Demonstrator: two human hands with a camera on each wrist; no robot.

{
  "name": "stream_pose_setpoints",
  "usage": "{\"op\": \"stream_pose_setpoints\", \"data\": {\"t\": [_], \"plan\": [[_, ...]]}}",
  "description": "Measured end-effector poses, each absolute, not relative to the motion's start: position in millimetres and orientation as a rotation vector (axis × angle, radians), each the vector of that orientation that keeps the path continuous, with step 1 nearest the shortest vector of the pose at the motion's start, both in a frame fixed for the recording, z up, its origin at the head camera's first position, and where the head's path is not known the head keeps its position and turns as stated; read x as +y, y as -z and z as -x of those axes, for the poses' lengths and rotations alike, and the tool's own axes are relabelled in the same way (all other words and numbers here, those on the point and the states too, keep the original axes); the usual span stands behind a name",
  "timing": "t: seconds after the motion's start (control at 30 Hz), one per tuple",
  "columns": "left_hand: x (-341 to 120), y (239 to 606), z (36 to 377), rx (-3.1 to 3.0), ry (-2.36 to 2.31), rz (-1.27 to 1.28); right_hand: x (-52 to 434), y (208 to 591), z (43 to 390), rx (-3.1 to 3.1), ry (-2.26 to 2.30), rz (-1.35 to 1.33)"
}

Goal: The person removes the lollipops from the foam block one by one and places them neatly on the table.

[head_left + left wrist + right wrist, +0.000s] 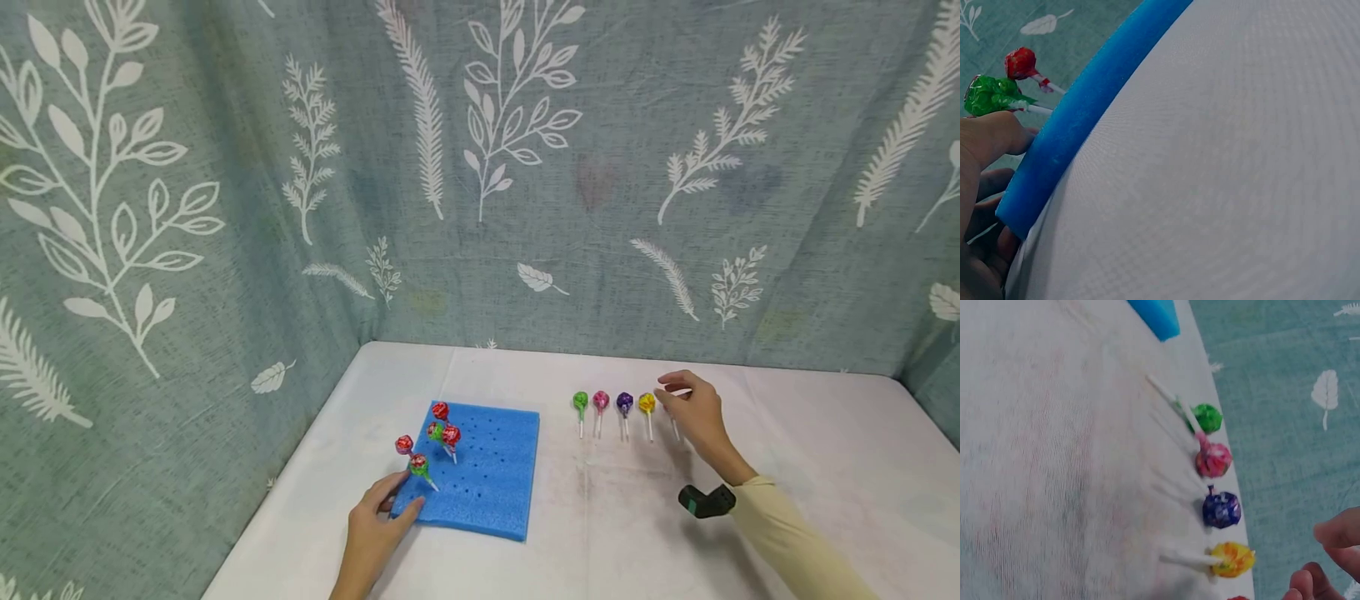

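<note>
Left hand: my left hand [375, 517] grips the near left corner of the board [487, 475], thumb and fingers parted only by the foam between them
Right hand: my right hand [697, 412] is over the right end of the row, fingers bent, thumb and fingertips partly apart with a gap showing in the right wrist view
Right-hand contact: I cannot tell whether my fingers touch the red lollipop [1238, 598]; in the head view they cover its head, and its stick shows below them
Hand spacing: my two hands are well apart
Board: blue foam with small holes, flat on the white table [600, 525], left of the row
Board lollipops: five, with red or red-and-green wrappers [419, 465], standing by their sticks toward the left side of the board
Row: left to right, green lollipop [581, 401], pink lollipop [601, 401], purple lollipop [625, 403], yellow lollipop [647, 403], then the red one; sticks point toward me
Right wrist: black device [705, 502] beside my pale sleeve [787, 533]
Backdrop: grey-green curtain [600, 250] with white leaf prints
</note>
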State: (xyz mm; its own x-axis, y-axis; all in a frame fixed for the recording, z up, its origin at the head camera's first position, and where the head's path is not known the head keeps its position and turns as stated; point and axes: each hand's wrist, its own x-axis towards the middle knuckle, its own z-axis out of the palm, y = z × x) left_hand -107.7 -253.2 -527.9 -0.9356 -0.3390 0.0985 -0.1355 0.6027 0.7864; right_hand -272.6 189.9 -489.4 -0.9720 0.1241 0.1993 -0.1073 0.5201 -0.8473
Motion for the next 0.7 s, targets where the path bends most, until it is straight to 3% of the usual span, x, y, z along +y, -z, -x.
{"op": "stream_pose_setpoints", "data": {"t": [0.2,0.7], "plan": [[-252,527,107,-2.600,1.226,-0.404,173,463,258,-2.567,-1.491,-0.017],[-250,526,108,-2.625,1.250,-0.440,131,446,249,-2.527,-1.636,-0.187]]}}
